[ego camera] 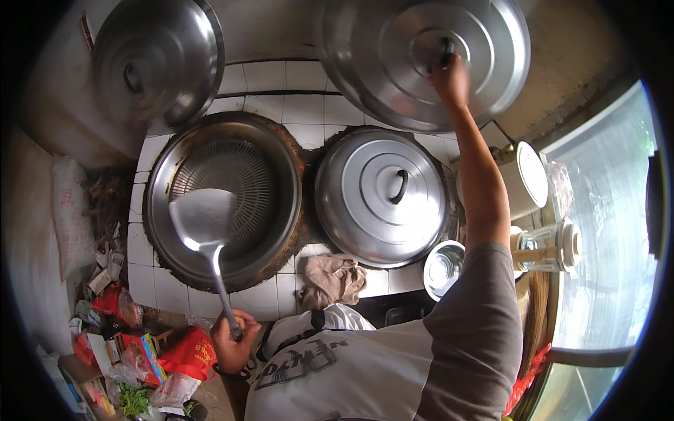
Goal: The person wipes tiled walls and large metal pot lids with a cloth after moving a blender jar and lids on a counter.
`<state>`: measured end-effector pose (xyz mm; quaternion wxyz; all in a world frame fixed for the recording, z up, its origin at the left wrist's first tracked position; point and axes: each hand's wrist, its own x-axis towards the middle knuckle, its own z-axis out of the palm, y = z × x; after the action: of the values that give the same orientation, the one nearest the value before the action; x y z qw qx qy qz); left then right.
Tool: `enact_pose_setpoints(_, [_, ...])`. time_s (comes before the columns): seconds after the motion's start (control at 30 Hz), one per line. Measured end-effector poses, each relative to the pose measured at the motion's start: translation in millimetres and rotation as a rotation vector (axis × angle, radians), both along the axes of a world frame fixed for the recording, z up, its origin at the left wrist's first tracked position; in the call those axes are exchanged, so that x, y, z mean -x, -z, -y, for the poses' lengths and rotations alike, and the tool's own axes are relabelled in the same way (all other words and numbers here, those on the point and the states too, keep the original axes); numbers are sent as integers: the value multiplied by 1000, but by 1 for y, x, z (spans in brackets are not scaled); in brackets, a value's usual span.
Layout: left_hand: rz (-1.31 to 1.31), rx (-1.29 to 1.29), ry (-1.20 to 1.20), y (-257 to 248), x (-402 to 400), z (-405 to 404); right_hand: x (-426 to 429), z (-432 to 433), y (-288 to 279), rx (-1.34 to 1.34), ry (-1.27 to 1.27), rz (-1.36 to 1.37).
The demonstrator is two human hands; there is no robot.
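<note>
My left hand (235, 339) grips the end of the handle of a metal wok spatula (202, 216). The spatula's broad blade hangs over the near left part of a large wok (226, 263) set into a tiled stove. A radial pattern of slots shows in the bottom of this wok; I cannot tell if it is a separate rack. At the far right my right hand (452, 81) holds the dark handle of a big round metal lid (368, 58), which stands tilted up near the wall. A second, domed metal lid (353, 210) covers the right-hand stove opening.
Another metal lid (168, 42) leans at the back left. A crumpled brown cloth (334, 279) lies on the white tiles (253, 300) at the front edge. To the right are a metal bowl (444, 268), a glass jar (542, 250) and a white pot (518, 179). Bags and boxes clutter the lower left.
</note>
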<state>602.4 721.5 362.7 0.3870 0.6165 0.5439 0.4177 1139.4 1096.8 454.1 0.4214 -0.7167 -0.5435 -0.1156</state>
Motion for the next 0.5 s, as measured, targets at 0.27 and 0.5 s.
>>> enact_pose_setpoints(0.27, [-67,154,49,6,-15,-24,-14,-12,37,27,119,33])
enact_pose_setpoints(0.5, [-31,156,83,14,-20,-48,-17,-17,61,32,98,-10])
